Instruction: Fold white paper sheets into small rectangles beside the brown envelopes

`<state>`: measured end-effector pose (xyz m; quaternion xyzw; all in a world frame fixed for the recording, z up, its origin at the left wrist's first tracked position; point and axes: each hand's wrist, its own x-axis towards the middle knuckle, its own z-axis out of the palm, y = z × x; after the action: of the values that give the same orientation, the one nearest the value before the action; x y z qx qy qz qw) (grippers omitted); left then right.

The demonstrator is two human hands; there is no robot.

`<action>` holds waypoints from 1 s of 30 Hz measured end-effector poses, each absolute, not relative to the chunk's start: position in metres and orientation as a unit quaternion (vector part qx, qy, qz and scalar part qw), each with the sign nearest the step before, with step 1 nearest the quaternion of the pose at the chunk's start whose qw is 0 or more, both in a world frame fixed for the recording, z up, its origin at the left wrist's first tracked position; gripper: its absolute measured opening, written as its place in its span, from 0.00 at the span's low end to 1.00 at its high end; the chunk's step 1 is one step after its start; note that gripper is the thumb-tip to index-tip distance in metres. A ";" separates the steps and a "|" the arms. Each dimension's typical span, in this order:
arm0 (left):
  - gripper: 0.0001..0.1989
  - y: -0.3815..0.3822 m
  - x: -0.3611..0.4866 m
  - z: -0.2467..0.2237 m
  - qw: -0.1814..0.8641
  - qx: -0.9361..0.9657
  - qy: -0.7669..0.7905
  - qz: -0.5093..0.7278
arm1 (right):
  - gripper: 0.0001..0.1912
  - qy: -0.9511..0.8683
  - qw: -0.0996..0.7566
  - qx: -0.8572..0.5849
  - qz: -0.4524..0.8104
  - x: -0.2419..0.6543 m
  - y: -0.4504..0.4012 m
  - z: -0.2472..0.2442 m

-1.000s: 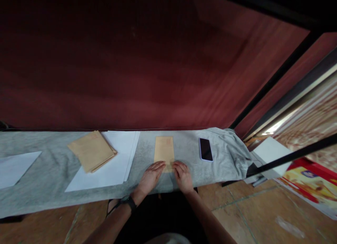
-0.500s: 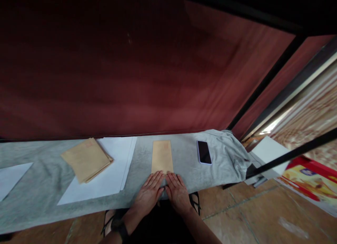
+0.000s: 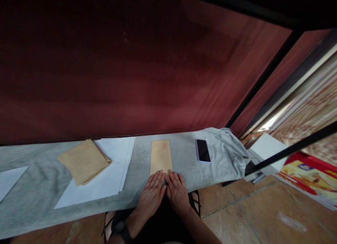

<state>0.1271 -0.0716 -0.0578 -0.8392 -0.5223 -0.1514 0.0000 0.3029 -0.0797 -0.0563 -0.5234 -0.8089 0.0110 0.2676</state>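
Note:
A brown envelope [image 3: 160, 155] lies upright in front of me on a grey cloth, a small reddish mark near its far right corner. My left hand [image 3: 152, 193] rests flat on its near left edge, fingers stretched out side by side. Beside it my right hand [image 3: 177, 192] lies flat on the near right edge, its fingers extended too. Both hands cover the near end of the envelope, and the thumbs almost meet. Neither hand grips anything.
Left of the envelope, a pile of brown envelopes [image 3: 85, 161] sits on white paper sheets [image 3: 105, 181]. Another white sheet [image 3: 10, 179] is at the far left. A phone [image 3: 203, 151] lies to the right. A red box [image 3: 310, 175] stands at the lower right.
The view has shifted slightly. Both hands remain flat on the near end of the envelope, with only a very small shift in their fingers.

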 end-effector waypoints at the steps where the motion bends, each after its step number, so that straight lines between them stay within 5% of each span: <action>1: 0.27 -0.067 0.131 -0.058 -0.012 -0.842 -0.517 -0.155 | 0.25 -0.810 0.266 -0.523 0.008 0.303 -0.080 -0.056; 20: 0.28 0.088 0.172 -0.051 -0.042 -0.815 -0.565 -0.123 | 0.24 -0.793 0.270 -0.546 0.018 0.298 -0.079 -0.054; 30: 0.28 0.012 0.131 -0.073 0.002 -0.823 -0.543 -0.169 | 0.25 -0.790 0.278 -0.546 0.013 0.297 -0.080 -0.061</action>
<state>0.1307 0.0124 -0.0727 -0.8229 -0.5426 -0.1688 0.0021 0.2970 -0.0803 -0.0608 -0.5460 -0.7903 0.0126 0.2778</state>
